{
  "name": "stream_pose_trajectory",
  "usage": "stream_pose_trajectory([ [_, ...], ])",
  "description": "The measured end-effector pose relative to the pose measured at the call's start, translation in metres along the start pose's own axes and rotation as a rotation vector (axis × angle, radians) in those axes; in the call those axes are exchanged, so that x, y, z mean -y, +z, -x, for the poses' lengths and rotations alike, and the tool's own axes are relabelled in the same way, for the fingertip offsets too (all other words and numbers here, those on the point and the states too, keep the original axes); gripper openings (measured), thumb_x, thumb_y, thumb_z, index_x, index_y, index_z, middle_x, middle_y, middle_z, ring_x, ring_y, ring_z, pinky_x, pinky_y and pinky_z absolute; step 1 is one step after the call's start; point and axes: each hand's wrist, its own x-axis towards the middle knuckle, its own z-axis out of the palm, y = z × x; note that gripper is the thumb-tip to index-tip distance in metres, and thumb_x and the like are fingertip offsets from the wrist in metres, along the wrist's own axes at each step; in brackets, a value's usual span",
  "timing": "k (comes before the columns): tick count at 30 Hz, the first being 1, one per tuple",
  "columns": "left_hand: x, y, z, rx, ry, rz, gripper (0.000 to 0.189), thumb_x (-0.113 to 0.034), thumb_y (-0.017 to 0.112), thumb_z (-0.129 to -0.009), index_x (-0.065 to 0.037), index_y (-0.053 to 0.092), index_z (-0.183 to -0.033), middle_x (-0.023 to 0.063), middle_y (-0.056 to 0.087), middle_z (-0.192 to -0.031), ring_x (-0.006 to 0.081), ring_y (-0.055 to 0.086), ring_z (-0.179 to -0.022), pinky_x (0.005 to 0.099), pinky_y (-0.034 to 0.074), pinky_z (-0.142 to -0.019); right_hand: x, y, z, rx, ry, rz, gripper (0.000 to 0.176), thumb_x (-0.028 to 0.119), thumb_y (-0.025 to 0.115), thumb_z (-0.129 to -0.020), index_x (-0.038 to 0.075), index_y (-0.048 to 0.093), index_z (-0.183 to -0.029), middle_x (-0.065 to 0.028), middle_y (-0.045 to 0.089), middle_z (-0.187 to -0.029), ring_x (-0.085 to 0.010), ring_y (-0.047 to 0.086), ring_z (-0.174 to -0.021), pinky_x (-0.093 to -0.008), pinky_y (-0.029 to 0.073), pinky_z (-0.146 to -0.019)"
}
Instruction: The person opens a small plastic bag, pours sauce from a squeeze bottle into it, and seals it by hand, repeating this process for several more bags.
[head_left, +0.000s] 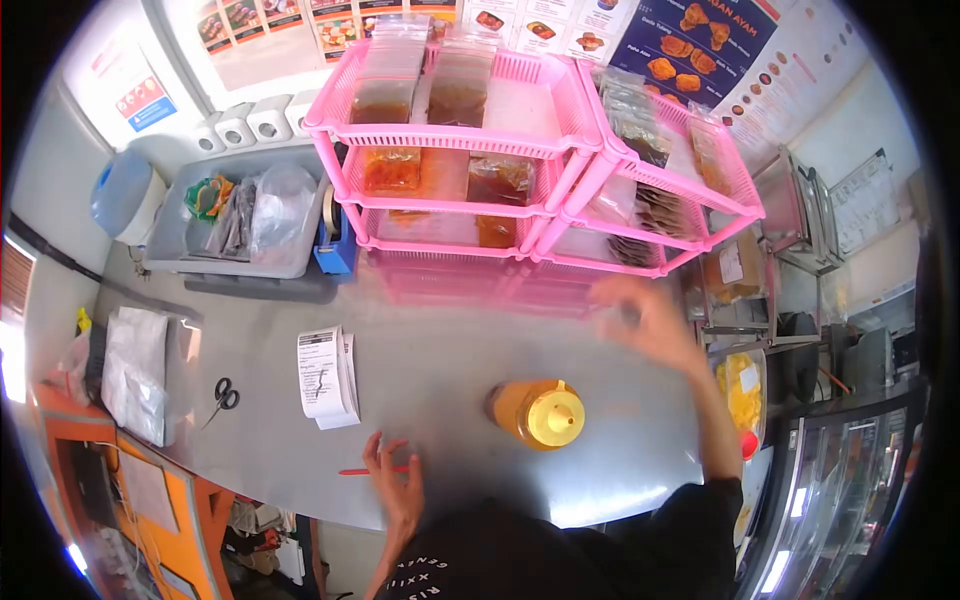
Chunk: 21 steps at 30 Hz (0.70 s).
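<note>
My left hand (396, 485) is at the front edge of the metal table, its fingers curled around a slim red pen (354, 471) that sticks out to the left. My right hand (650, 322) is raised in front of the right pink rack (690, 240), slightly blurred, thumb and fingers apart with nothing visible held. Between my hands is a squeeze bottle (540, 413) of brownish-yellow sauce with a yellow cap. Printed slips (325, 375) lie beyond my left hand, with black scissors (224, 396) to their left.
The left pink rack (450, 145) holds sachets of dark and orange sauce; the right one holds more packets (640, 130). At the back left is a grey tub (240, 260) beside a blue tape dispenser (334, 255). Plastic bags (137, 375) lie at the left edge.
</note>
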Motion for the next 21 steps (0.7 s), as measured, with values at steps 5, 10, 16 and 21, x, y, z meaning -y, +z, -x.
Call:
stream_pose_trajectory([
  [5,-0.014,0.01,-0.007,0.035,0.007,0.049,0.028,-0.004,0.063,-0.079,-0.007,0.059,-0.106,0.0165,0.037,-0.136,0.0339,0.035,-0.129,0.0442,0.029,-0.107,-0.092,-0.029,-0.099,-0.426,0.156,0.245,0.029,0.012,0.068,-0.074,0.005,0.061,-0.101,-0.0148,0.062,-0.105,-0.0306,0.063,-0.091,-0.0413,0.05,-0.08],
  [10,0.002,-0.004,0.002,-0.021,0.008,0.015,0.028,-0.004,0.063,-0.079,-0.008,0.059,-0.106,0.0142,0.038,-0.134,0.0325,0.039,-0.126,0.0434,0.034,-0.103,-0.106,-0.019,-0.133,-0.302,0.443,0.573,0.029,0.024,0.069,-0.075,0.012,0.062,-0.1,-0.015,0.062,-0.109,-0.0327,0.062,-0.096,-0.0466,0.05,-0.081],
  [16,0.011,-0.013,0.013,-0.016,-0.05,0.132,0.026,-0.002,0.061,-0.079,-0.007,0.06,-0.105,0.0166,0.043,-0.129,0.032,0.044,-0.12,0.0399,0.039,-0.095,-0.109,-0.015,-0.099,-0.773,0.121,0.212,0.009,0.009,0.067,-0.078,0.004,0.061,-0.082,-0.0104,0.065,-0.076,-0.0247,0.064,-0.072,-0.036,0.048,-0.066],
  [21,-0.009,-0.003,0.015,0.053,0.146,0.278,0.026,-0.001,0.063,-0.077,-0.006,0.06,-0.102,0.0156,0.053,-0.117,0.0302,0.053,-0.107,0.0374,0.044,-0.087,-0.013,0.003,-0.011,-0.826,0.065,-0.154,0.008,0.003,0.065,-0.082,0.002,0.057,-0.079,-0.0004,0.058,-0.071,-0.0063,0.05,-0.065,-0.0234,0.041,-0.059],
])
